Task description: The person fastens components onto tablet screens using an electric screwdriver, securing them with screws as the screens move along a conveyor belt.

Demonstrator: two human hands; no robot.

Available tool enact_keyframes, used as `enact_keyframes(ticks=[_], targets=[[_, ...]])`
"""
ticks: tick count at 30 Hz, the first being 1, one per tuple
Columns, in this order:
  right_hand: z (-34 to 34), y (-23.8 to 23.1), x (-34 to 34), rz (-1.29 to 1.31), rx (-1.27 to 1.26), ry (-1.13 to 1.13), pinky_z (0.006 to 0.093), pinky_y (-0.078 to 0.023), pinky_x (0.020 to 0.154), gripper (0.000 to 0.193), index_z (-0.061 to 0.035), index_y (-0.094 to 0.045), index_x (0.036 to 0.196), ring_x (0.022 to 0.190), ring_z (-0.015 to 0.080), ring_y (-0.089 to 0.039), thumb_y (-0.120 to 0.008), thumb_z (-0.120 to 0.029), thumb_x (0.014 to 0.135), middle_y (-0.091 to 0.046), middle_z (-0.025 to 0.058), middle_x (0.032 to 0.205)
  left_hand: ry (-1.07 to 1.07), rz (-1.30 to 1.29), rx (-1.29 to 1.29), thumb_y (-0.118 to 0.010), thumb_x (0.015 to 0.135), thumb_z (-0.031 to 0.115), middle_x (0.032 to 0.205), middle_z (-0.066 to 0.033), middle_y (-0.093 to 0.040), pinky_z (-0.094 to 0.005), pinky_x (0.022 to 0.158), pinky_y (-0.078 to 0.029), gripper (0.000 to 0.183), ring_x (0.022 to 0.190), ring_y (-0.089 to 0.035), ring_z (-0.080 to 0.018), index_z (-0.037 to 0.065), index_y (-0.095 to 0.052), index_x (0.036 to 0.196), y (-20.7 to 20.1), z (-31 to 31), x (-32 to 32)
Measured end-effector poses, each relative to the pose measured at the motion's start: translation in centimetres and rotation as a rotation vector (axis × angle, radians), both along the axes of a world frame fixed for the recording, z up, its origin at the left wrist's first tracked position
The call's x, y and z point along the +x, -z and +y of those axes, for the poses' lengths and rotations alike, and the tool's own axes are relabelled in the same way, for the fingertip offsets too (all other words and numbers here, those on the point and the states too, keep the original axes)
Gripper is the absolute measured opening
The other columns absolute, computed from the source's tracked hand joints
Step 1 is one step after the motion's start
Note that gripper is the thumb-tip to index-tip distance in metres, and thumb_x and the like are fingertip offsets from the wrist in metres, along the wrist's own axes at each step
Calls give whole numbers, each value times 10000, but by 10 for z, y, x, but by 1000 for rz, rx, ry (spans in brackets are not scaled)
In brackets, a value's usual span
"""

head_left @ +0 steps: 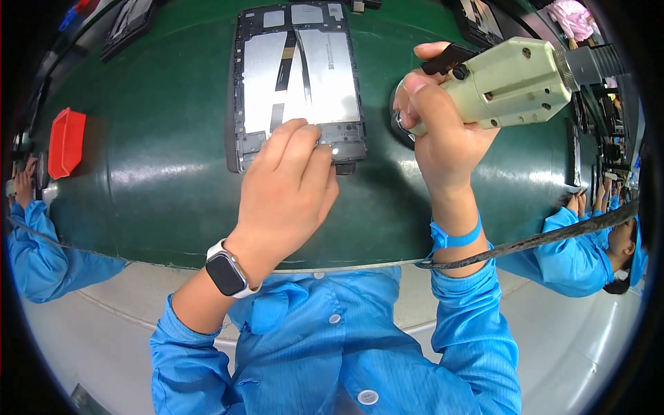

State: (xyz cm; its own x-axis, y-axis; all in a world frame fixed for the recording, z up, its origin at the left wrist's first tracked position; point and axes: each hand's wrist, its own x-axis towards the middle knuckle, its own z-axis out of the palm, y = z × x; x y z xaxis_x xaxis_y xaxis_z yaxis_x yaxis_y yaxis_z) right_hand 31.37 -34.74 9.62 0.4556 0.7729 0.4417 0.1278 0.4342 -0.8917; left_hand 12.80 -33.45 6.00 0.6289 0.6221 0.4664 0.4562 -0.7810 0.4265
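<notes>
An opened tablet [332, 69] lies on the green table mat, showing silver plates, a dark frame and flat ribbon cables [284, 69]. My left hand [287, 183] is closed over its lower edge, fingers bent onto the dark strip there; the thumb is hidden. In my right hand [446, 135] is a pale green electric screwdriver [515, 86] with a black lever, held sideways to the right of the tablet. Its working end is hidden by my fingers. Behind those fingers shows part of a round dark-rimmed dish [399, 128], whose contents I cannot make out.
A red plastic bin [66, 144] stands at the left. Other dark devices lie at the far left [130, 29] and far right [478, 21]. A dark cord [539, 238] crosses by my right wrist strap. People in blue sleeves work on both sides.
</notes>
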Motion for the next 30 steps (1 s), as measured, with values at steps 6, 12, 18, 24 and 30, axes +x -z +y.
enact_keyframes(ticks=[6,12,18,24,30], targets=[[0,4,3,-17,35,17,305,-429,503,251,63,-586,1082,501,136,-499,-591,55,831,-554,68,644,69,-195,-202,-732,764,-25,945,-125,-668,-372,832,-532,143,944,-664,-313,-29,-687,900,-3,23,-15],[-1,2,3,-8,39,13,303,-431,505,251,64,-584,1079,500,136,-497,-584,60,828,-576,80,665,192,-1,-488,-735,782,-29,861,-104,-647,-304,696,-531,77,778,-645,-196,-60,-701,844,-23,61,0],[0,4,2,-21,63,38,299,-434,505,251,66,-585,1074,501,135,-499,-592,60,823,-580,78,670,224,87,-598,-731,793,-27,843,-83,-629,-281,692,-522,61,752,-633,-160,-64,-690,819,-30,66,3],[-2,2,4,-36,57,43,293,-429,489,259,70,-588,1076,504,135,-508,-590,55,818,-581,76,675,196,87,-653,-725,795,-31,923,-90,-631,-275,709,-514,76,796,-627,-174,-53,-689,857,-29,63,-5],[-4,-4,2,-53,49,41,274,-425,473,252,71,-605,1054,511,129,-527,-599,68,803,-580,63,677,171,-19,-66,-762,728,12,1056,-133,-639,-386,773,-518,244,953,-598,-300,-5,-715,967,-11,18,-11]])
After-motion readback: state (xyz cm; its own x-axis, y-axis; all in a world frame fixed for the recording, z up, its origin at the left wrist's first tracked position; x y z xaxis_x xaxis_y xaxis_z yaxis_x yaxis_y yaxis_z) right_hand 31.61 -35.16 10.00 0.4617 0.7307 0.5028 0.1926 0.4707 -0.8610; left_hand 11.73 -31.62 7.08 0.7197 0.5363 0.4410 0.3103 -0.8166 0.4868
